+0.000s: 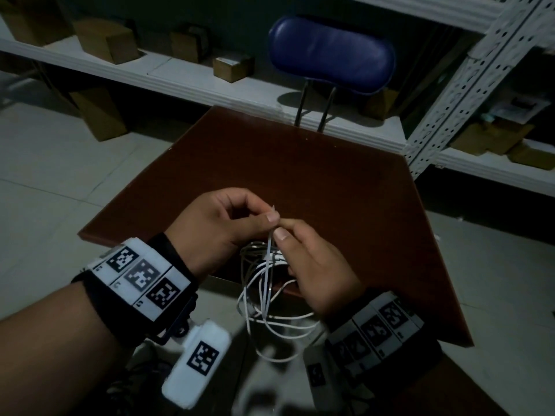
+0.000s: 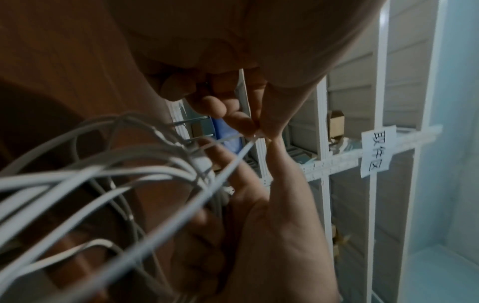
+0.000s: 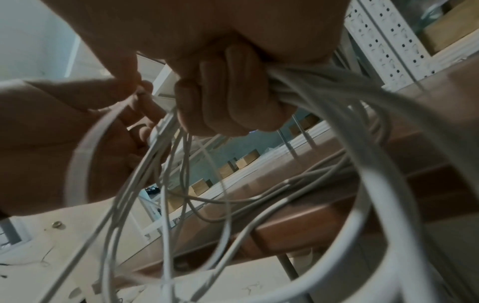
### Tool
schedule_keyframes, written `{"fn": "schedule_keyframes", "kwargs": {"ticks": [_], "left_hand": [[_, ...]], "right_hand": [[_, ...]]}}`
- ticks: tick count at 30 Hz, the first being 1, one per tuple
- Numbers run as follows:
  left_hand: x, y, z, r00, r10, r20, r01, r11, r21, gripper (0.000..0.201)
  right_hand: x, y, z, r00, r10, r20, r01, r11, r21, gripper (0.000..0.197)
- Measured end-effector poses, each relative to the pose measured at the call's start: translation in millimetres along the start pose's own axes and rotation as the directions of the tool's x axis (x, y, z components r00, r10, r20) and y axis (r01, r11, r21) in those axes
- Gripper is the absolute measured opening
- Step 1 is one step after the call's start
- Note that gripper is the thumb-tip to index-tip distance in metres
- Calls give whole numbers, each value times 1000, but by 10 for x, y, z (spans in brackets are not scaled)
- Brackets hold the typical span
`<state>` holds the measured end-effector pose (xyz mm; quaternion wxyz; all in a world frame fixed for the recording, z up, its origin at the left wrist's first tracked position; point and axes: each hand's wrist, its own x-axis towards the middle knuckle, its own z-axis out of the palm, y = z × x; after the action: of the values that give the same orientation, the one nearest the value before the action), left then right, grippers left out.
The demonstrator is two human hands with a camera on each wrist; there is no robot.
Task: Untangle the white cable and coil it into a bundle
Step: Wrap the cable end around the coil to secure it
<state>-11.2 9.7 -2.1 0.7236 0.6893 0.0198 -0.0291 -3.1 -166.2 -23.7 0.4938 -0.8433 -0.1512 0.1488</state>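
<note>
The white cable (image 1: 270, 313) hangs in several loose loops over the near edge of the brown table (image 1: 300, 175). My right hand (image 1: 283, 232) grips the gathered top of the loops; the right wrist view shows its fingers (image 3: 228, 98) curled tight round the strands (image 3: 324, 86). A flat white strip (image 1: 269, 247) rises from the bundle. My left hand (image 1: 270, 213) pinches its pointed end between thumb and forefinger, just above the right thumb. From the left wrist, the pinch (image 2: 255, 133) and the strip (image 2: 225, 172) running back into the loops are plain.
A blue chair (image 1: 330, 52) stands behind the table. White metal shelving (image 1: 450, 100) with cardboard boxes (image 1: 105, 40) lines the back and right. A paper label (image 2: 378, 151) hangs on one shelf. Pale floor tiles (image 1: 60, 175) lie to the left.
</note>
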Motion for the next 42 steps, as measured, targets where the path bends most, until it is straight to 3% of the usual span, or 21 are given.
{"fn": "schedule_keyframes", "kwargs": {"ticks": [3,5,7,14,22,29,33,39,42], "left_hand": [[-7,-8,12,1000,8,7,-8,1000,19,13],[3,13,-4,1000,22,-12,-21,998,58,4],[21,17,-48,999,41,-21,-38,992,118,7],[10,-2,-68,999,47,9,-47,991,127,7],[24,-39,-31,998,51,29,-54,992,111,9],[30,-40,-4,994,-107,36,110,988,-105,9],[23,0,10,989,-147,29,150,971,-188,9],[40,-6,-2,997,-73,-21,71,993,-97,12],[48,-17,-2,998,-57,-22,56,998,-14,5]], "right_hand": [[5,7,36,1000,10,-29,-10,1000,16,48],[36,55,48,995,63,-76,-57,995,80,48],[72,113,52,990,117,-82,-107,987,117,48],[130,203,-7,995,93,37,-94,995,27,52],[81,82,14,991,120,61,-132,956,261,31],[82,151,0,997,-47,61,45,999,23,26],[68,144,-12,998,-64,30,64,998,-20,21],[66,159,-8,999,-42,29,41,999,23,19],[76,180,0,999,-28,40,27,999,32,22]]}}
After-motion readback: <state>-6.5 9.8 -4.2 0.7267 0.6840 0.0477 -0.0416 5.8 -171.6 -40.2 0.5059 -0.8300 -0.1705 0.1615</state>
